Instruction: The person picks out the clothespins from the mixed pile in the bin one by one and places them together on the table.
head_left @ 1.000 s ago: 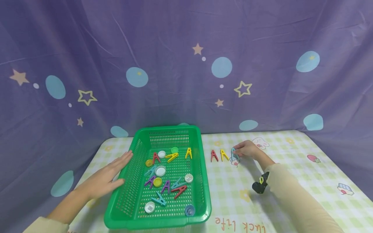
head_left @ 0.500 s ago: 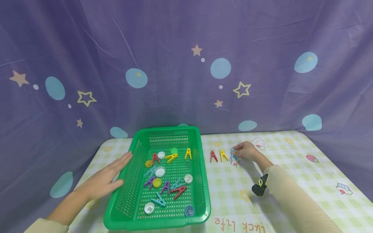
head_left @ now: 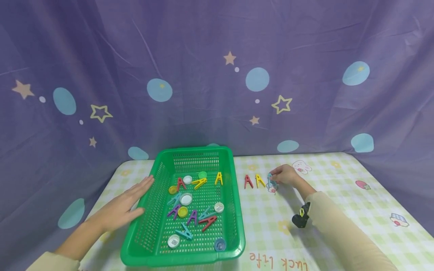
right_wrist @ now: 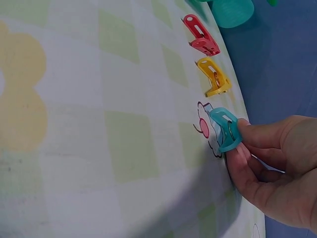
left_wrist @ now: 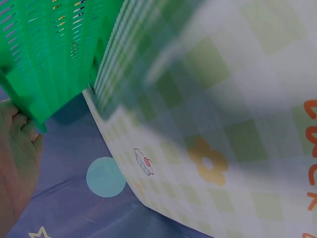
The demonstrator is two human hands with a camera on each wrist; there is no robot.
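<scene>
My right hand [head_left: 287, 175] pinches a light-blue clothespin [right_wrist: 229, 144] between thumb and fingers at the tabletop. To its left, a yellow clothespin [head_left: 260, 180] and a red clothespin [head_left: 248, 181] lie in a row, pointing away from me. On the left, my left hand [head_left: 120, 210] rests against the rim of a green plastic basket [head_left: 239, 210], its fingers fairly straight. The basket holds several clothespins in red, yellow, blue and purple, among them a yellow clothespin [head_left: 219, 178]. Several bottle caps lie there too, such as a white cap [head_left: 186, 199].
A checked cloth with printed figures covers the table [head_left: 268, 226]. Behind it hangs a purple curtain [head_left: 203, 120] with stars and blue ovals. A black heart-shaped item [head_left: 300, 218] hangs at the right sleeve's cuff.
Both hands stay nearly still. The light-blue clothespin remains in the right hand's pinch, shifted very slightly left towards the yellow clothespin at most.
</scene>
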